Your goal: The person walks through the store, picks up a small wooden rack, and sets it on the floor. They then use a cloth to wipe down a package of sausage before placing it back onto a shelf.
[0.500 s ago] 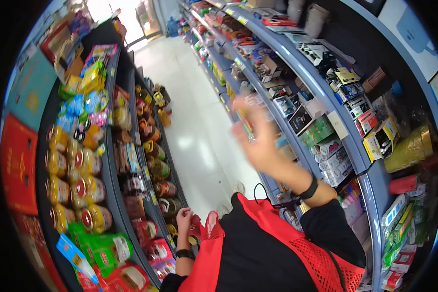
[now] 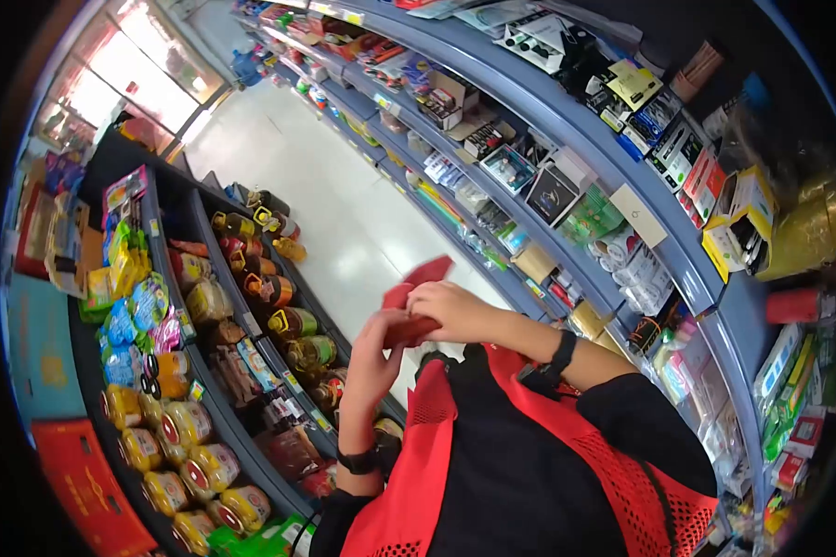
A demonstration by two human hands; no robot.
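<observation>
A folded red cloth (image 2: pixel 429 272) is between my two hands, in front of my chest and above the aisle floor. My left hand (image 2: pixel 373 351) grips it from the left, thumb raised against its lower fold. From the right, my right hand (image 2: pixel 448 311) has its fingers bent over the cloth's middle. Part of the cloth is covered by the fingers, so its full shape cannot be made out. I wear a red mesh vest (image 2: pixel 576 446) over a black shirt, and a dark band on each wrist.
On the left, a dark shelf (image 2: pixel 279 446) carries jars (image 2: pixel 212 469), bags and oil bottles (image 2: pixel 293 322). A long grey-blue shelf (image 2: pixel 567 121) on the right bears boxed stationery and packets. Between them runs a pale tiled floor (image 2: pixel 344 213) towards a bright glass door (image 2: pixel 144 70).
My right hand has come down from beside the right shelf onto the red cloth. My left hand has risen with the cloth to meet it. The view has turned slightly right.
</observation>
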